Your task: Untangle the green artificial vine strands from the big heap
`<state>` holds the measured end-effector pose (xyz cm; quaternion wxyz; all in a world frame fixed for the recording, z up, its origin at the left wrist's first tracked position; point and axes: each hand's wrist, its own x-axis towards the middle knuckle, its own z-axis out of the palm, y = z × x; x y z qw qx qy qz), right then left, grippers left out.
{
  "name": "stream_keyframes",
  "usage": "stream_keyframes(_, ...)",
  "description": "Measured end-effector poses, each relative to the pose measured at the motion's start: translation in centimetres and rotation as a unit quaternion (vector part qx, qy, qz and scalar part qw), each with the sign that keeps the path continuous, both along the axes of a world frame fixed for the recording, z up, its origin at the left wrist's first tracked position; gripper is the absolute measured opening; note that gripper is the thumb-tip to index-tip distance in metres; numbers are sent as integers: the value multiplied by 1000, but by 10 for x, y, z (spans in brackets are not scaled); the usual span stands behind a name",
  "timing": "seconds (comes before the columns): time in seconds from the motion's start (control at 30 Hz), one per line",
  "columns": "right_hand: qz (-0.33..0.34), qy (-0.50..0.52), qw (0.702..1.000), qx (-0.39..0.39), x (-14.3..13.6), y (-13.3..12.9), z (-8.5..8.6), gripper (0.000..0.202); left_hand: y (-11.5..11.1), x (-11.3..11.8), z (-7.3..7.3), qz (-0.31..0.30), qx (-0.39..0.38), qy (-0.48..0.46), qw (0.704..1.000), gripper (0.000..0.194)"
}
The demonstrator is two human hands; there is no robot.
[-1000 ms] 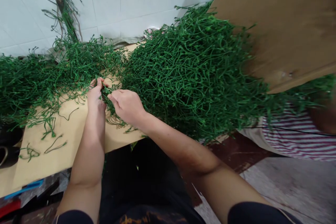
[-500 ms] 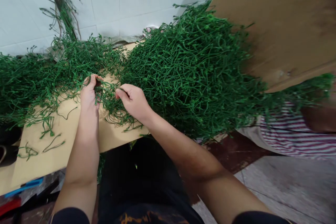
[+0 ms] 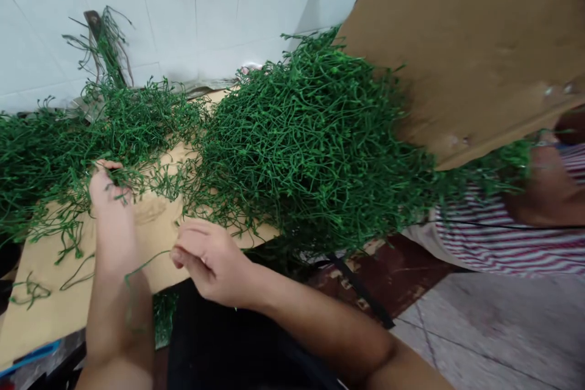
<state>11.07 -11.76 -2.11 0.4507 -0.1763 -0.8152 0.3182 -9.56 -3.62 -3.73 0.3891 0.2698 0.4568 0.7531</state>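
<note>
Thin green stems with small knobbed tips lie in a loose layer and a large heap (image 3: 311, 134) on a tan board (image 3: 155, 268). My right hand (image 3: 212, 259) is over the board's front edge, thumb and finger pinched on a single green stem (image 3: 146, 263), which trails left across my left forearm. Farther left, my left hand (image 3: 109, 186) has its fingers curled round several green stems (image 3: 121, 180) at the edge of the left pile (image 3: 46, 146). Motion blurs its fingertips somewhat.
A large brown cardboard panel (image 3: 466, 55) leans over the heap at right. Behind it sits a person in a striped garment (image 3: 484, 237). White wall tiles (image 3: 237, 6) stand behind. An upright dark strip (image 3: 107, 49) holds stems. Several loose stems (image 3: 31, 292) lie at front left.
My left hand has moved left with its stems. My right hand has come down and nearer to me, drawing one stem away from the bunch. The view has shifted slightly.
</note>
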Motion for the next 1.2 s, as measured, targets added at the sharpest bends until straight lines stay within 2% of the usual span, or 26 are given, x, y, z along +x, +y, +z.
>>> stream_keyframes(0.07, -45, -10, 998, -48, 8, 12, 5, 25, -2, -2, 7, 17, 3, -31, 999, 23)
stream_keyframes(0.13, -158, -39, 980, -113, 21, 42, 8, 27, -1, 11, 13, -18, -3, -44, 999, 18)
stream_keyframes(0.23, -337, -56, 937, -68, 47, 92, 11, 26, 2, 36, 18, -81, 5, -47, 996, 11)
stream_keyframes(0.3, -412, -80, 907, -33, 60, 111, 11, 42, 3, 47, 19, -94, 14, -44, 994, 10)
stream_keyframes(0.33, -428, -90, 899, -18, 62, 114, 11, 49, 3, 50, 18, -99, 17, -39, 994, 10)
stream_keyframes(0.4, -407, -110, 907, 1, 55, 109, 8, 50, 3, 55, 17, -108, 26, -30, 993, 7)
stream_keyframes(0.47, -333, -136, 933, 4, 35, 98, 5, 42, 4, 59, 16, -116, 31, -30, 992, 6)
stream_keyframes(0.53, -264, -156, 952, -10, 13, 90, 3, 35, 4, 62, 15, -125, 23, -40, 991, 8)
stream_keyframes(0.63, -223, -144, 963, -47, -10, 92, 2, 20, 5, 65, 16, -140, 5, -55, 989, 9)
stream_keyframes(0.73, -205, -101, 972, -47, -12, 96, 0, 17, 7, 63, 17, -139, 6, -66, 988, 9)
stream_keyframes(0.87, -189, -51, 981, 3, -7, 83, -6, 28, 9, 53, 16, -83, -8, -88, 993, 18)
stream_keyframes(0.97, -219, -40, 975, 18, -11, 78, -10, 26, 8, 51, 16, -76, -24, -114, 990, 19)
stream_keyframes(1.0, -242, -47, 969, 16, -14, 80, -10, 25, 7, 51, 16, -86, -21, -117, 989, 18)
stream_keyframes(1.07, -261, -87, 961, 4, -18, 87, -10, 34, 6, 55, 15, -107, -10, -115, 988, 15)
stream_keyframes(1.2, -187, -190, 962, -58, -23, 98, -10, 21, 8, 58, 11, -123, -14, -109, 986, 13)
